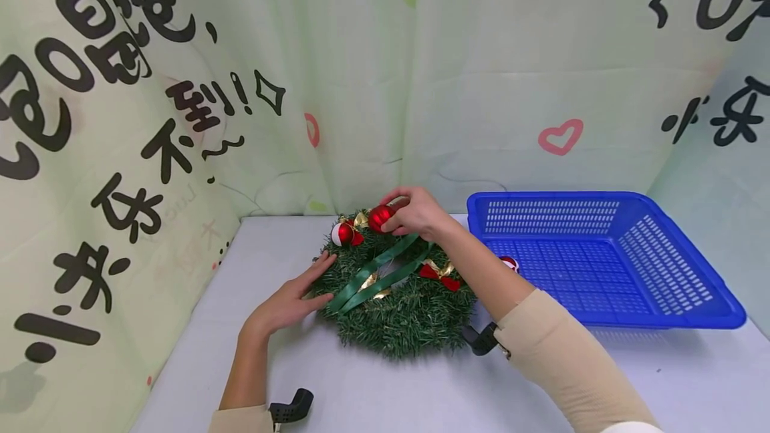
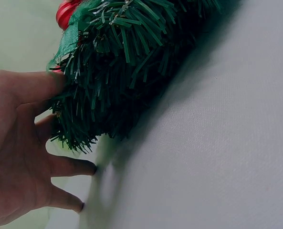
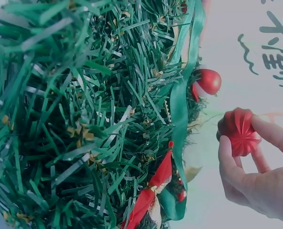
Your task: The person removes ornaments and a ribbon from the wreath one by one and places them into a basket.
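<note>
Sleeve (image 1: 565,356); right grip (image 1: 418,211) round red bauble (image 1: 379,218)

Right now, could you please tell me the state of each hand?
Left hand: open, touching the wreath.
Right hand: closed, holding a ridged red ornament.

Room over table (image 1: 385,396) in front of wreath (image 1: 400,326), right forearm (image 1: 484,266) across its right side, blue basket (image 1: 662,318) beyond
</note>
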Action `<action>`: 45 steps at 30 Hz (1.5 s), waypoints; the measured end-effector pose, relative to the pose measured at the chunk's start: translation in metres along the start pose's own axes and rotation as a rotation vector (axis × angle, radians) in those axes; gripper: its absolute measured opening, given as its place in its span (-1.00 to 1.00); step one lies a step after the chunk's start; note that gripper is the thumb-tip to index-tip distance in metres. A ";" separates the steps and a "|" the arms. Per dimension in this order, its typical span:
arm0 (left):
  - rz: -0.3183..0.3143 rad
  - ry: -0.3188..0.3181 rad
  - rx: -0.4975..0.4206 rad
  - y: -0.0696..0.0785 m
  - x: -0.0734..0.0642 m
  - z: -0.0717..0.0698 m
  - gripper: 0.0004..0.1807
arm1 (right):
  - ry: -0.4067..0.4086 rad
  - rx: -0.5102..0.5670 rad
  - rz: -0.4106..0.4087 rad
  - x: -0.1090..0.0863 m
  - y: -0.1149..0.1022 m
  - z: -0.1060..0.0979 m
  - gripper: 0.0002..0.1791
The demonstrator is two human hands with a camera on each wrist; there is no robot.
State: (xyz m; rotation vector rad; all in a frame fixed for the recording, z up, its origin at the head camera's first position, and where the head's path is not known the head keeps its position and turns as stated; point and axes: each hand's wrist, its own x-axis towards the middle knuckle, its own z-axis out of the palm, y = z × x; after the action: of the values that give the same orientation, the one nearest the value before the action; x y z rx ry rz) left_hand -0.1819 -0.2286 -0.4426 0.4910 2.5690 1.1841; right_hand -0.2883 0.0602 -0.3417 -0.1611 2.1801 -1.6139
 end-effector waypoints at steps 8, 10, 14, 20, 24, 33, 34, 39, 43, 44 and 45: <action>-0.006 -0.002 0.002 -0.002 0.001 0.001 -0.16 | -0.003 0.046 -0.026 -0.010 -0.002 -0.001 -0.41; -0.007 -0.004 0.002 -0.002 0.001 0.001 -0.16 | -0.009 0.059 -0.033 -0.014 -0.002 -0.002 -0.40; -0.008 -0.003 0.004 -0.001 0.001 0.001 -0.17 | -0.018 0.078 -0.053 -0.020 -0.001 -0.004 -0.39; -0.010 -0.001 0.005 0.000 0.001 0.001 -0.17 | -0.027 0.111 -0.080 -0.028 0.003 -0.008 -0.41; -0.008 -0.002 0.007 0.000 0.001 0.001 -0.16 | -0.025 0.114 -0.104 -0.036 0.006 -0.013 -0.41; 0.002 -0.003 0.012 -0.002 0.002 0.001 -0.17 | 0.009 0.092 -0.124 -0.054 0.017 -0.025 -0.42; 0.002 -0.004 0.013 -0.002 0.002 0.001 -0.17 | 0.011 0.089 -0.126 -0.056 0.018 -0.027 -0.42; 0.001 -0.002 0.016 -0.002 0.001 0.001 -0.17 | 0.033 0.051 -0.149 -0.066 0.024 -0.036 -0.40; -0.001 0.002 0.016 -0.002 0.001 0.001 -0.17 | 0.042 0.038 -0.170 -0.075 0.029 -0.043 -0.40; -0.001 0.002 0.017 -0.002 0.001 0.001 -0.17 | 0.042 0.042 -0.171 -0.077 0.030 -0.044 -0.41; 0.001 0.002 0.018 -0.002 0.001 0.001 -0.17 | 0.044 0.046 -0.173 -0.079 0.031 -0.046 -0.41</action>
State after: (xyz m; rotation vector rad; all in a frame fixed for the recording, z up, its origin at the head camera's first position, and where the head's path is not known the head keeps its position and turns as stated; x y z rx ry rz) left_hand -0.1825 -0.2284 -0.4448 0.4956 2.5837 1.1630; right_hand -0.2301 0.1377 -0.3391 -0.3102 2.2127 -1.7748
